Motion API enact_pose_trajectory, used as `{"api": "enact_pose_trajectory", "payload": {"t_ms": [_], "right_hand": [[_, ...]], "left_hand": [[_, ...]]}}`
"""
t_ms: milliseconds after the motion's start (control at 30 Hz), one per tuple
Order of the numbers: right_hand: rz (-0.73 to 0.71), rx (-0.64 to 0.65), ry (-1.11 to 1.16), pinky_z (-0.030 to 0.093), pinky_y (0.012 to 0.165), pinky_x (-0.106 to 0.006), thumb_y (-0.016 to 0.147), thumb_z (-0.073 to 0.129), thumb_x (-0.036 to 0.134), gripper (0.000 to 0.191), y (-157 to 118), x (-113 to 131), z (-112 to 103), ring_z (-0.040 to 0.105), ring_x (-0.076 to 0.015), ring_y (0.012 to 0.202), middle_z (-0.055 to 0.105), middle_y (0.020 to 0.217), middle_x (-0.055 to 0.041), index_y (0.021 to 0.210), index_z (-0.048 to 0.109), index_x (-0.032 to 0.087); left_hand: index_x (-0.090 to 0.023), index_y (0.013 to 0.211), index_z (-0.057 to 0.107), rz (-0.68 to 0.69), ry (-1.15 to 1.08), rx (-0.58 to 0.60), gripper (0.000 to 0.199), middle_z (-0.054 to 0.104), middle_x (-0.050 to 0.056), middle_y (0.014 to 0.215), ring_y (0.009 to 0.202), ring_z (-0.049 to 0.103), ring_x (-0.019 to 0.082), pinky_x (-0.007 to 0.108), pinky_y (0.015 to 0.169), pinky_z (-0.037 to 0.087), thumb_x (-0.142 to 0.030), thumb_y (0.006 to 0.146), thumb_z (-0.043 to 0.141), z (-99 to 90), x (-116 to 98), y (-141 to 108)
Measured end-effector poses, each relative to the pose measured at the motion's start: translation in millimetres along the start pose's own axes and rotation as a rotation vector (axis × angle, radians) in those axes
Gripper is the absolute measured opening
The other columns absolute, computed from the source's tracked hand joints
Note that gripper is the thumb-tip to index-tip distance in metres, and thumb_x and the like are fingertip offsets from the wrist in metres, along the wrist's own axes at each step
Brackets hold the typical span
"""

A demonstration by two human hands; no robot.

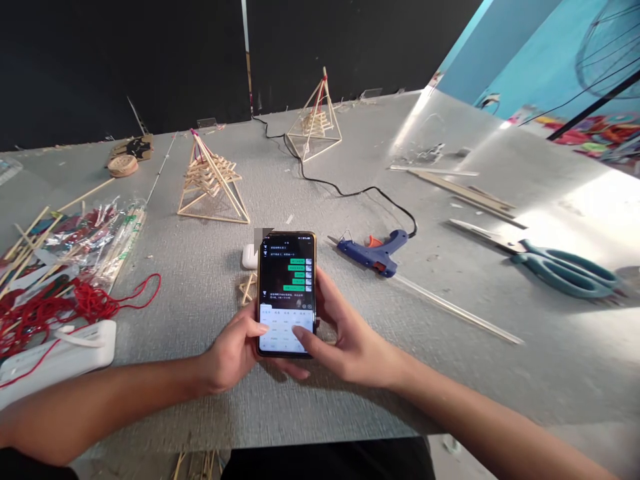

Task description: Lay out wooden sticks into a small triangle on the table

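A smartphone (pixel 287 293) is held upright between my two hands, its screen showing a chat with green bubbles above a keyboard. My left hand (pixel 234 350) grips its left edge, thumb over the keys. On the right edge, my right hand (pixel 353 340) closes round the phone with its thumb on the keyboard. Just behind the phone are a white earbud case (pixel 249 257) and a small wooden-stick piece (pixel 247 290), both partly hidden. To the right lies a blue glue gun (pixel 374 255) with a clear glue stick (pixel 457 310) in its back.
Two stick pyramids (pixel 213 183) (pixel 315 127) stand farther back. Large scissors (pixel 560 267) and wooden strips (pixel 467 193) lie right. Red yarn (pixel 70 310), bagged sticks (pixel 125 233) and a white device (pixel 65 353) crowd the left. A black cord (pixel 325 183) crosses the table.
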State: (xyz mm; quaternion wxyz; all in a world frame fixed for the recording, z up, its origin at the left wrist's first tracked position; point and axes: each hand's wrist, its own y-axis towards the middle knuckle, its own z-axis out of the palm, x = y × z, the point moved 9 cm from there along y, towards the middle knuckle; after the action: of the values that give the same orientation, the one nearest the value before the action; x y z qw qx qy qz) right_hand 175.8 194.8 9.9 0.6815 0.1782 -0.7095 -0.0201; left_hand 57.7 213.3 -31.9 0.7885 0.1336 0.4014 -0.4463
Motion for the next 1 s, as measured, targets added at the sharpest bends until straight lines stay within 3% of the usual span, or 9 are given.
{"api": "enact_pose_trajectory", "payload": {"t_ms": [167, 367, 500, 667, 800, 1000], "right_hand": [[0.001, 0.051, 0.025, 0.055, 0.117, -0.056, 0.106, 0.056, 0.031, 0.081, -3, 5, -2, 0.058, -0.0314, 0.146, 0.052, 0.165, -0.0103, 0.172, 0.011, 0.042], [0.03, -0.017, 0.085, 0.054, 0.118, -0.056, 0.109, 0.051, 0.032, 0.062, 2, 2, -7, 0.063, -0.0287, 0.141, 0.061, 0.157, -0.0101, 0.168, 0.032, 0.035], [0.074, -0.048, 0.152, 0.055, 0.117, -0.048, 0.11, 0.05, 0.031, 0.053, 4, -1, -8, 0.064, -0.0244, 0.139, 0.065, 0.152, -0.0069, 0.162, 0.042, 0.036], [0.112, -0.038, 0.264, 0.059, 0.107, -0.045, 0.106, 0.055, 0.032, 0.053, 5, 0, -10, 0.068, -0.0253, 0.132, 0.068, 0.148, -0.0072, 0.158, 0.047, 0.033], [0.143, -0.045, 0.285, 0.062, 0.098, -0.044, 0.103, 0.056, 0.032, 0.051, 7, 1, -11, 0.072, -0.0254, 0.12, 0.074, 0.136, -0.0073, 0.154, 0.052, 0.03], [0.184, -0.059, 0.298, 0.064, 0.093, -0.046, 0.098, 0.058, 0.032, 0.056, 7, -1, -11, 0.073, -0.0267, 0.115, 0.075, 0.133, -0.0076, 0.153, 0.053, 0.03]], "left_hand": [[-0.022, 0.145, 0.052, -0.024, 0.028, -0.025, 0.045, 0.075, 0.012, 0.125, 0.102, 0.076, 0.03, 0.042, 0.07, 0.069, -0.038, 0.103, 0.052, 1.4, 0, 2], [-0.024, 0.137, 0.058, -0.038, -0.017, -0.054, 0.043, 0.072, 0.012, 0.125, 0.102, 0.073, 0.029, 0.044, 0.069, 0.07, -0.043, 0.099, 0.062, -1.0, 1, 1], [-0.027, 0.14, 0.054, -0.028, 0.065, -0.014, 0.05, 0.071, 0.009, 0.126, 0.107, 0.073, 0.025, 0.04, 0.076, 0.071, -0.03, 0.094, 0.073, 5.8, -3, -1], [-0.026, 0.136, 0.05, -0.023, 0.185, -0.043, 0.06, 0.067, 0.008, 0.124, 0.109, 0.071, 0.02, 0.034, 0.084, 0.069, -0.015, 0.086, 0.083, 11.3, -3, -3], [-0.026, 0.136, 0.047, -0.023, 0.207, -0.035, 0.062, 0.066, 0.008, 0.126, 0.111, 0.072, 0.02, 0.033, 0.085, 0.068, -0.015, 0.087, 0.082, 12.2, 1, -3], [-0.025, 0.133, 0.047, -0.027, 0.223, -0.059, 0.061, 0.069, 0.009, 0.125, 0.107, 0.074, 0.022, 0.034, 0.081, 0.068, -0.02, 0.085, 0.085, 9.1, 0, -2]]}}
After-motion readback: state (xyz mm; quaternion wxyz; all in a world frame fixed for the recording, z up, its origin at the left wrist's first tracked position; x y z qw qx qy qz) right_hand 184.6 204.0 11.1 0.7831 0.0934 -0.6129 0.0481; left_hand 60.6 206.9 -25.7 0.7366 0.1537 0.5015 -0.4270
